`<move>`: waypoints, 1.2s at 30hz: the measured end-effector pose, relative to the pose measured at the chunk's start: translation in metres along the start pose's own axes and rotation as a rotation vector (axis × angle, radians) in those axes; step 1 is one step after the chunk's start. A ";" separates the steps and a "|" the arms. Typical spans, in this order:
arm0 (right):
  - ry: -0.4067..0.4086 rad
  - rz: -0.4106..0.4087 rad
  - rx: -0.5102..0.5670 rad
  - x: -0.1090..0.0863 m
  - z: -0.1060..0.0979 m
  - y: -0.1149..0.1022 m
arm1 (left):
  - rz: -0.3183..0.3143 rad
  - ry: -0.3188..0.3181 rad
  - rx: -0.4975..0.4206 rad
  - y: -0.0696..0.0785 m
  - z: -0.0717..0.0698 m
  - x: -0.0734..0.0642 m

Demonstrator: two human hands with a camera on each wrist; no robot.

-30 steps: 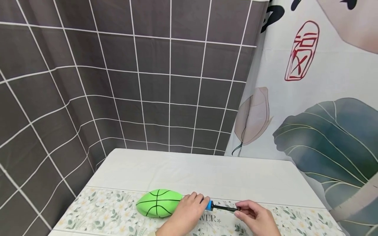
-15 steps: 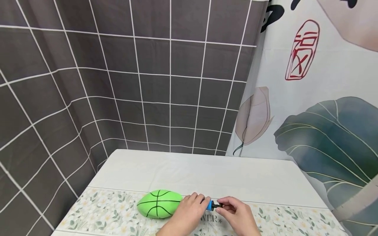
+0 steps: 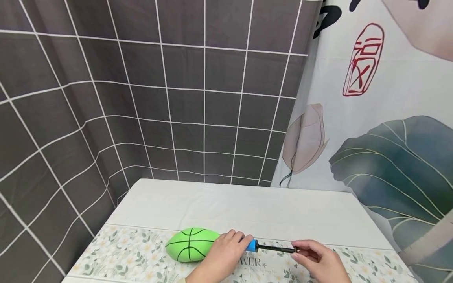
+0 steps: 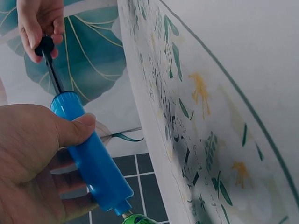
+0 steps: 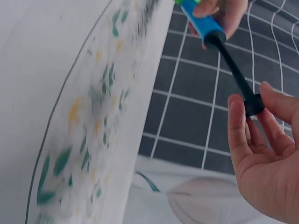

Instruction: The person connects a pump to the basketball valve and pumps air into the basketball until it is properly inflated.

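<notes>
left hand (image 3: pixel 226 253) curled round blue pump (image 4: pixel 100 168), likely bracing nozzle (image 4: pixel 126 214) against green ball (image 3: pixel 192 244) at pump's 9 o'clock, over desk (image 3: pixel 226 200); right hand (image 3: pixel 318 258) pinching handle (image 5: pixel 253 105) at 3 o'clock, likely guiding extended rod (image 3: pixel 276 248).

Half a second ago, the person's bare right hand (image 3: pixel 321 261) was just beside the bright blue plastic cylindrical pump barrel (image 3: pixel 252 245), with only a short stub of its slim black rod (image 3: pixel 274 248) showing. Now that hand has moved off rightward, uncovering part of the white floral-printed tabletop (image 3: pixel 277 265), and the rod is drawn out long, slightly farther than a second ago.
</notes>
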State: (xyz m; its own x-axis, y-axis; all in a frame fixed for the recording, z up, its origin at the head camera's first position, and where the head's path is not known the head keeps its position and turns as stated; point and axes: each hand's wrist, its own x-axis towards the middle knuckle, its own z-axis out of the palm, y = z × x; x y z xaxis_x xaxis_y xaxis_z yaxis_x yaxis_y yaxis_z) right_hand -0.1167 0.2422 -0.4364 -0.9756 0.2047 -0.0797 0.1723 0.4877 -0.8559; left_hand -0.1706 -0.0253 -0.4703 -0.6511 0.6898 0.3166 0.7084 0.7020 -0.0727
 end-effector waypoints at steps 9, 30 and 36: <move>0.027 -0.026 -0.029 -0.002 -0.003 -0.001 | 0.009 -0.030 0.055 0.004 -0.001 0.003; -0.116 -0.247 0.019 0.002 0.060 -0.013 | 0.025 0.017 0.017 0.005 -0.002 -0.004; -0.067 -0.151 0.007 0.000 0.036 -0.008 | 0.024 0.026 0.008 0.002 -0.001 -0.005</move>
State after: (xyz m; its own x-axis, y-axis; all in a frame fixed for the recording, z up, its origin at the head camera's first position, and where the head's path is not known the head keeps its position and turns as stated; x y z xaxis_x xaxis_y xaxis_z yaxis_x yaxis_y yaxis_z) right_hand -0.1231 0.2073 -0.4480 -0.9972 0.0728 0.0163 0.0225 0.5022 -0.8644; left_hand -0.1654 -0.0277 -0.4714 -0.6263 0.7020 0.3389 0.7218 0.6864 -0.0879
